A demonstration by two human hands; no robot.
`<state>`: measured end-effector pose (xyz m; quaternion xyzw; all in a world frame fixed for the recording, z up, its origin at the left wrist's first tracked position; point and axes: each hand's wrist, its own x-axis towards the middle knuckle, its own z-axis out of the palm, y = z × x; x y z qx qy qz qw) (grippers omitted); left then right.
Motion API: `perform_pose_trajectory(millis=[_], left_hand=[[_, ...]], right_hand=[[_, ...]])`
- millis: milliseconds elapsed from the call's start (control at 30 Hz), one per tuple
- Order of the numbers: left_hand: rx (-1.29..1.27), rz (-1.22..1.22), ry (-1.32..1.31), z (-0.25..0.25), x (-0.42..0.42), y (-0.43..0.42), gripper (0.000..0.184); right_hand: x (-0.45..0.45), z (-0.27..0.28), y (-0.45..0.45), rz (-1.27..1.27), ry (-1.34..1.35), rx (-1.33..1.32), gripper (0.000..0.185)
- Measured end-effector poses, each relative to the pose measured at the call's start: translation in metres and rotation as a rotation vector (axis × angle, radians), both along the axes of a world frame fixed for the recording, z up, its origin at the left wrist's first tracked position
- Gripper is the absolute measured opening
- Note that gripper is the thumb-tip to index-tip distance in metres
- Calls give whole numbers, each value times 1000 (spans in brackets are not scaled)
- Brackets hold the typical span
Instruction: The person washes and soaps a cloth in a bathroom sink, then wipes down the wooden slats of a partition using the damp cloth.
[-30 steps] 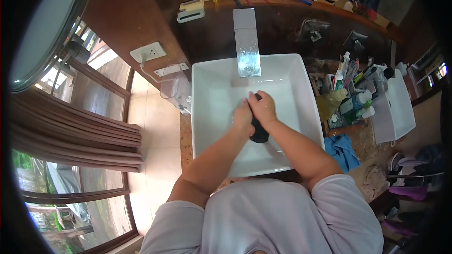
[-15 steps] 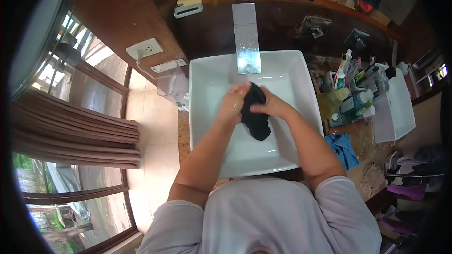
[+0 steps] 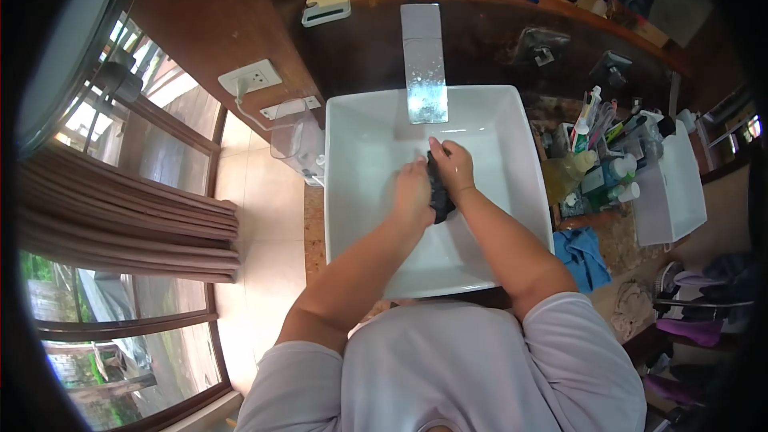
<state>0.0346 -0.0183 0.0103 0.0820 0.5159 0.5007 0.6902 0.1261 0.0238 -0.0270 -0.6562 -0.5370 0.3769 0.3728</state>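
A bunched black cloth [image 3: 439, 194], shaped rather like a sock, is squeezed between both my hands over the white sink [image 3: 360, 144]. My left hand [image 3: 412, 190] presses on its left side, fingers closed against it. From the right, my right hand [image 3: 454, 166] wraps round the upper part, thumb up. Much of the cloth is hidden by the hands. Just beyond them, the flat metal faucet [image 3: 424, 64] reaches over the basin's back rim; I cannot make out whether water is running.
Right of the sink stand several bottles [image 3: 596, 180] and a holder with toothbrushes and tubes [image 3: 588, 124]. A blue cloth [image 3: 582, 258] lies on the counter near a white bin [image 3: 672, 184]. On the left are a clear container [image 3: 298, 144] and a wall socket [image 3: 250, 78].
The black cloth was stretched out longer and is now bunched up between the hands. My right hand has turned thumb-up, and both hands have closed in on the cloth.
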Motion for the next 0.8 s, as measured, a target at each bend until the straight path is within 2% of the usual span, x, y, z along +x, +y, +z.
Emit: perform_pose_trajectory(millis=[67,133,167,267,300,333,400,433,500,533,600,633,733,767,800], left_hand=[[34,46,38,-18,3,6,24],[121,120,51,-65,-10,21,24],[103,90,-464,-77,-29,18,23],[79,-93,-90,-51,-16,18,26],[24,-86,-269,-13,-8,6,26],[36,-235,-185,-13,-9,7,26],[59,-518,-25,-18,-12,9,27],[130,-540,74,-20,-17,10,24],[283,-286,12,-22,-32,24,22],[361,-166,-13,-23,-39,30,22],[287,44,-82,-28,-48,36,18],[249,155,-120,-30,-50,37,16],[92,171,150,-39,-34,33,15],[63,97,77,-45,-26,26,19],[226,82,28,-88,-22,26,22]], right_hand=[[-5,-12,-10,16,54,131,34],[-27,-4,-25,21,30,359,38],[-40,4,-37,112,-3,540,37],[-27,6,-16,88,-8,403,37],[-12,6,-2,-34,50,251,37],[13,-5,12,-26,-84,97,38],[22,-14,12,-39,-87,166,34],[28,-13,9,56,107,97,32],[39,-7,4,243,497,-45,31],[46,-10,1,358,357,-124,30],[57,-17,-2,574,70,-278,31],[59,-18,2,549,153,-282,48],[28,0,3,217,1083,-219,50],[4,-13,4,121,904,-79,50],[-18,-41,-2,194,254,120,41]])
